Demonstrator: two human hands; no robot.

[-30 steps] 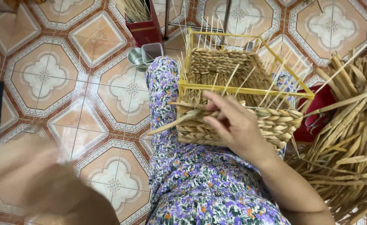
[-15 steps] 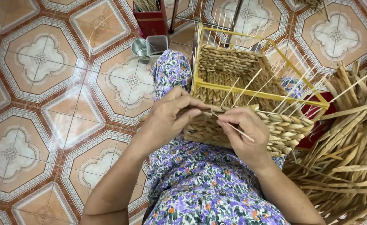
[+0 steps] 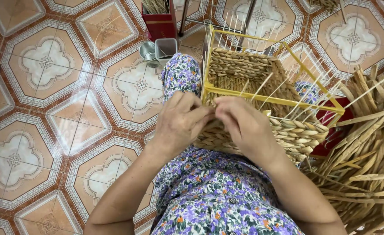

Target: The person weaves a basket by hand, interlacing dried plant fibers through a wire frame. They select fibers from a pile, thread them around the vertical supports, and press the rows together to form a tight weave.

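Both hands had drawn closer together than they were half a second before, and the loose strand that had shown between them then was now hidden under the fingers. The left hand (image 3: 181, 119) and right hand (image 3: 244, 126) met fingertip to fingertip at the near top edge of the half-woven basket (image 3: 287, 130), which rested on the person's lap over the flowered dress (image 3: 218, 196), its yellow wire frame (image 3: 270, 96) rising above the finished rows and thin pale stakes (image 3: 261, 87) sticking up from the weave. The fingers of both hands were curled and pinched against the rim of the weave; what exactly they gripped could not be told, since the fingers covered it. To do this step well, it seemed the strand should be kept pulled snug against the row below, passed alternately before and behind each stake, with one hand pinning the last crossing while the other fed the strand along. A slack pull would likely leave a gap at the near edge; too hard a pull could bend a stake out of line. A heap of dried flat rush strands (image 3: 366, 165) lay to the person's right on the patterned tile floor (image 3: 70, 109), near a red box (image 3: 329, 126) beneath the basket's right corner. Beyond the knee stood a small metal cup (image 3: 148, 51), a grey square cup (image 3: 166, 47) and a red container of sticks (image 3: 159, 19).
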